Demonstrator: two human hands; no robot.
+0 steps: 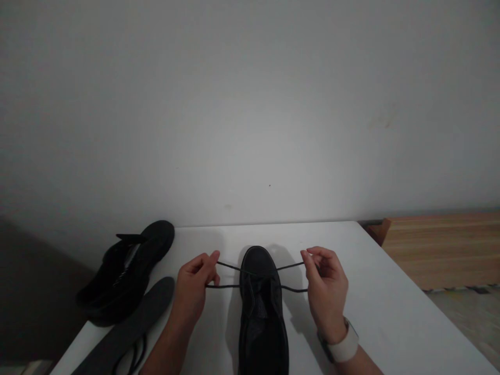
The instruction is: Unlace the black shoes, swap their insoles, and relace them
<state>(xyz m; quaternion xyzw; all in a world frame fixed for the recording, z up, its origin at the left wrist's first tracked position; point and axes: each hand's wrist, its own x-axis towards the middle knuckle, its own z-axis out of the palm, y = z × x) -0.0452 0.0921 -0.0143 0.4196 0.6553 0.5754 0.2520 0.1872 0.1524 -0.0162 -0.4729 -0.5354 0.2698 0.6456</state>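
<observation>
A black leather shoe (262, 312) lies on the white table (390, 302), toe pointing away from me. Its thin black lace (291, 277) runs out taut to both sides. My left hand (194, 289) pinches the lace strands left of the shoe, fingers closed. My right hand (326, 289) pinches the strands right of the shoe, fingers closed, with a pale watch band on that wrist.
A second black shoe (125, 273) lies at the table's far left corner. A dark insole (128, 328) and a loose black lace (135, 354) lie beside it. A plain wall (250, 104) stands behind. A wooden surface (445, 245) sits right.
</observation>
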